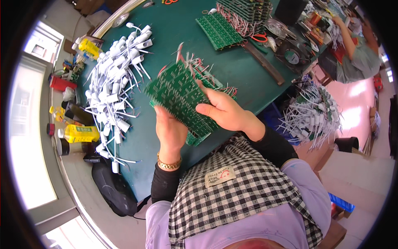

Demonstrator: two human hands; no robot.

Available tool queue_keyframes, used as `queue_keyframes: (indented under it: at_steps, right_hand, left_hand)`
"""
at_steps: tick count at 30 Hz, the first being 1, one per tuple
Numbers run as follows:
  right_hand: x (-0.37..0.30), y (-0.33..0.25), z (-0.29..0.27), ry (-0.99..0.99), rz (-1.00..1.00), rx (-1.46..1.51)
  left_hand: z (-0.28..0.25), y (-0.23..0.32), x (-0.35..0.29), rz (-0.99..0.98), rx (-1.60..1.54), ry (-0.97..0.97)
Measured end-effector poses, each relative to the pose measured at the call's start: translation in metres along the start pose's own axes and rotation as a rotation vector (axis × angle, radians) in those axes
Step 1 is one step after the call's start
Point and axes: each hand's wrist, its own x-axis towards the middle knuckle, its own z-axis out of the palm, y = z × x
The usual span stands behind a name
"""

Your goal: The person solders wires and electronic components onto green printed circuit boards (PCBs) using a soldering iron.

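Note:
Between my two hands I hold a green circuit board panel [176, 93], tilted above the table near its front edge. My left hand [170, 130] grips its lower left side, fingers hidden beneath it. My right hand [226, 108] pinches its right side, the thumb lying on top. Behind the panel, partly covered by it, more green boards with red and white wires [211, 79] show. Whether they touch the held panel I cannot tell. Left of my hands spreads a large heap of white plug-like pieces with wire tails [116, 83].
A flat green panel [217, 31] lies beside stacked wired boards [244, 10] at the back. A dark bar [265, 64] and red-handled scissors [260, 38] lie at right. Yellow bottles [81, 133] stand along the left. Another person [356, 58] works at far right, near a wired bundle [315, 118].

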Motion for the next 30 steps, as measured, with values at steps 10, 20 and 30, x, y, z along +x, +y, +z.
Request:
queue_keyframes:
  at_steps: [10, 20, 30]
  right_hand:
    - [-0.008, -0.059, 0.044, 0.01, -0.499, -0.424]
    - [0.014, -0.031, 0.059, 0.317, -0.632, -0.317]
    - [0.069, -0.024, 0.017, 0.449, -0.432, -0.777]
  left_hand:
    - [0.013, -0.016, -0.044, 0.919, 0.224, -0.277]
    - [0.05, -0.009, -0.033, 0.978, 0.812, 0.266]
    - [0.043, 0.009, 0.058, 0.803, 0.741, 0.22]
